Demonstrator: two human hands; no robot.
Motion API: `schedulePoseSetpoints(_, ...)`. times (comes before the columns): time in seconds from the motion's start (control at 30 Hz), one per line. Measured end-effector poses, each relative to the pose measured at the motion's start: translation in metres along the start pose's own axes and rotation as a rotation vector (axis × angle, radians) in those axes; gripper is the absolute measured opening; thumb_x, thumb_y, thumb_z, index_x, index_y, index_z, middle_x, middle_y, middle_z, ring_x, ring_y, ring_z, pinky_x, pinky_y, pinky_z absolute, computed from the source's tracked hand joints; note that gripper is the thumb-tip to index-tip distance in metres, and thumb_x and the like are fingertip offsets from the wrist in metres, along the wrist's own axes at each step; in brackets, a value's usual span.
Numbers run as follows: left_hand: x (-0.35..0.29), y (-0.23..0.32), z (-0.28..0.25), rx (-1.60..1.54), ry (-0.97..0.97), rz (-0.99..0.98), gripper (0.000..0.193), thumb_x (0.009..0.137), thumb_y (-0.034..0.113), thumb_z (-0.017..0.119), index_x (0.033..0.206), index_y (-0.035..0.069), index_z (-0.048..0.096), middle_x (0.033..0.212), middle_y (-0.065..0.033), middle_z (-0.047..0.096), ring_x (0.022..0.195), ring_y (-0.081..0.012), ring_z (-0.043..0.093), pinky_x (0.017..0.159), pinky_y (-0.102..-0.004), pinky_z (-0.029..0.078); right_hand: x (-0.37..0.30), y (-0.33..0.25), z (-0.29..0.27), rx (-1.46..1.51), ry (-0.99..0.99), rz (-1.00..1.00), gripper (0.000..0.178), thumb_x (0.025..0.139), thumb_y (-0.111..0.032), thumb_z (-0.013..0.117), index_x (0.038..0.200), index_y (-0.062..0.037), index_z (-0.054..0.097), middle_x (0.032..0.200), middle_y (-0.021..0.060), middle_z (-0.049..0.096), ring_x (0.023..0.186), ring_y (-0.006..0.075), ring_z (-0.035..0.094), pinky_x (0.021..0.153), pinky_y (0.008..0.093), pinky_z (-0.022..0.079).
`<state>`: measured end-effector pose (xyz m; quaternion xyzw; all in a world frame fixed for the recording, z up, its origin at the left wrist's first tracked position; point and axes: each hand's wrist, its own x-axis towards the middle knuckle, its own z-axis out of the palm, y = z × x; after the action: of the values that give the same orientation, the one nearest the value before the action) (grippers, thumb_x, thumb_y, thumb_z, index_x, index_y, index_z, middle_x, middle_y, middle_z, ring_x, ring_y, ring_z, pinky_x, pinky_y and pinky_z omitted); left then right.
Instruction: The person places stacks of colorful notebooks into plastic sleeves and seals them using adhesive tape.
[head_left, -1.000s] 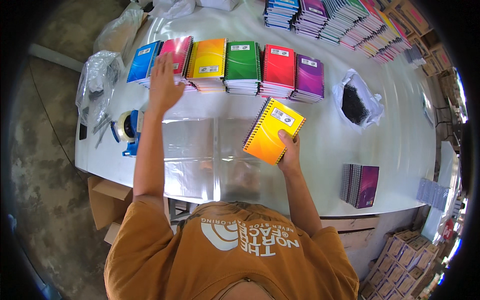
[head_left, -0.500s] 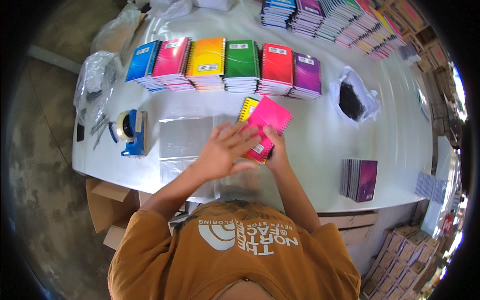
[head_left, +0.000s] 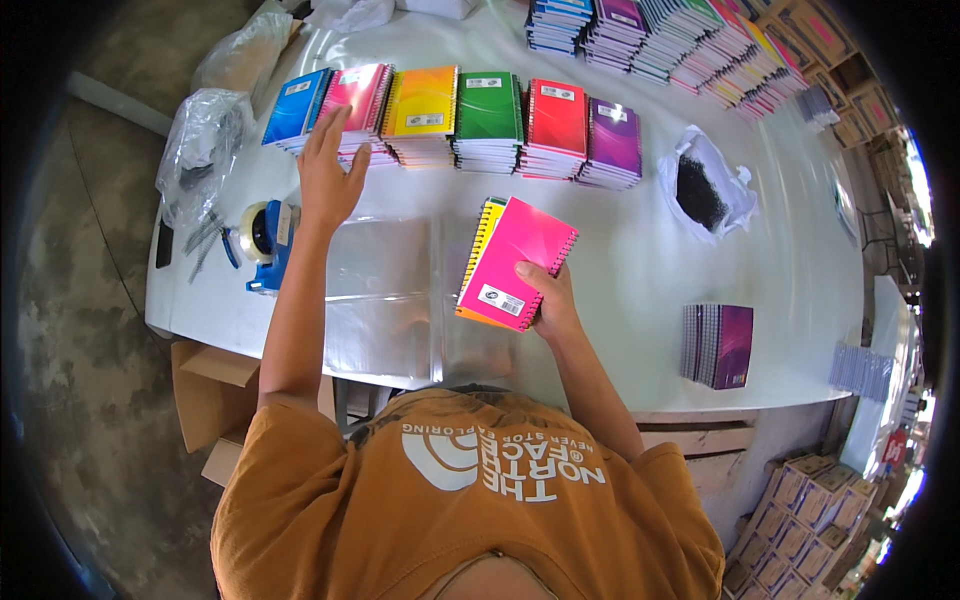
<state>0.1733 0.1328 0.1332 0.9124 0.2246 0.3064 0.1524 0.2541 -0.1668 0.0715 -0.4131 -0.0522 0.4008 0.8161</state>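
So here's where I'm at. My right hand [head_left: 548, 300] has its fingers closed on a small stack I'm building: a pink spiral notebook [head_left: 518, 262] on top, with a yellow one [head_left: 489, 222] peeking out underneath along the left edge and an orange edge showing at the bottom corner. The stack sits on the clear plastic sleeves [head_left: 385, 290] spread across the middle of the white tabletop [head_left: 640, 270].

My left hand [head_left: 328, 170] is stretched out to the row of colour piles at the far edge, fingers spread and open, resting on the pink pile [head_left: 358, 92], with the blue pile [head_left: 295, 105] just beside it. It isn't gripping anything that I can see.

Progress-wise, I'd say early days: only two or three covers are gathered, while the orange [head_left: 422, 102], green [head_left: 488, 108], red [head_left: 555, 115] and purple [head_left: 612, 140] piles look untouched for this set. The tape dispenser [head_left: 262, 238] sits just left of the sleeves, so bagging and sealing look undone too. A finished-looking purple bundle [head_left: 718, 345] waits off to the right.
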Motion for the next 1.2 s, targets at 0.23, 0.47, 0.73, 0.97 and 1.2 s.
schedulePoseSetpoints(0.23, 0.031, -0.076, -0.027, 0.435, 0.091, 0.087, 0.054, 0.081, 0.017, 0.060, 0.131, 0.006, 0.042, 0.134, -0.0182, 0.044, 0.125, -0.0325, 0.040, 0.103, -0.0416, 0.033, -0.013, 0.000, 0.023, 0.001, -0.097, -0.040, 0.038, 0.077, -0.012, 0.062, 0.112, -0.0009, 0.050, 0.097, 0.0089, 0.060, 0.084, 0.0179, 0.063, 0.074, 0.0323, 0.053)
schedulePoseSetpoints(0.47, 0.021, -0.069, -0.065, 0.351, 0.038, -0.200, 0.021, 0.086, 0.013, 0.053, 0.104, 0.008, 0.062, 0.099, -0.0131, 0.065, 0.089, -0.0321, 0.060, 0.079, -0.0414, 0.046, -0.023, 0.027, 0.044, 0.011, -0.029, 0.021, 0.037, 0.079, -0.013, 0.064, 0.111, -0.0019, 0.050, 0.097, 0.0093, 0.061, 0.086, 0.0179, 0.063, 0.075, 0.0329, 0.053)
schedulePoseSetpoints(0.73, -0.133, 0.061, -0.067, -0.162, -0.305, 0.757, 0.038, 0.075, 0.021, 0.068, 0.111, 0.009, 0.063, 0.115, -0.0157, 0.057, 0.106, -0.0237, 0.054, 0.087, -0.0363, 0.042, -0.022, 0.065, 0.091, 0.235, 0.021, -0.098, 0.055, 0.079, -0.021, 0.070, 0.123, -0.0019, 0.042, 0.111, 0.0094, 0.056, 0.097, 0.0191, 0.059, 0.083, 0.0344, 0.049)
schedulePoseSetpoints(0.97, -0.136, 0.020, -0.054, -1.238, -0.564, -0.329, 0.093, 0.062, 0.007, 0.066, 0.143, 0.008, 0.020, 0.137, -0.0148, 0.035, 0.130, -0.0274, 0.032, 0.108, -0.0383, 0.021, -0.035, 0.074, 0.085, -0.472, -0.152, -0.329, 0.077, 0.062, -0.010, 0.081, 0.127, -0.0039, 0.039, 0.115, 0.0084, 0.051, 0.109, 0.0184, 0.049, 0.094, 0.0332, 0.040)
schedulePoseSetpoints(1.2, -0.190, 0.013, 0.016, -1.293, -0.539, -0.376, 0.077, 0.061, -0.005, 0.059, 0.132, 0.006, 0.033, 0.118, -0.0090, 0.047, 0.116, -0.0195, 0.043, 0.101, -0.0344, 0.033, -0.026, 0.116, 0.065, -0.524, -0.042, -0.497, 0.094, 0.050, -0.025, 0.090, 0.125, -0.0065, 0.036, 0.115, 0.0085, 0.049, 0.108, 0.0201, 0.049, 0.093, 0.0343, 0.041)
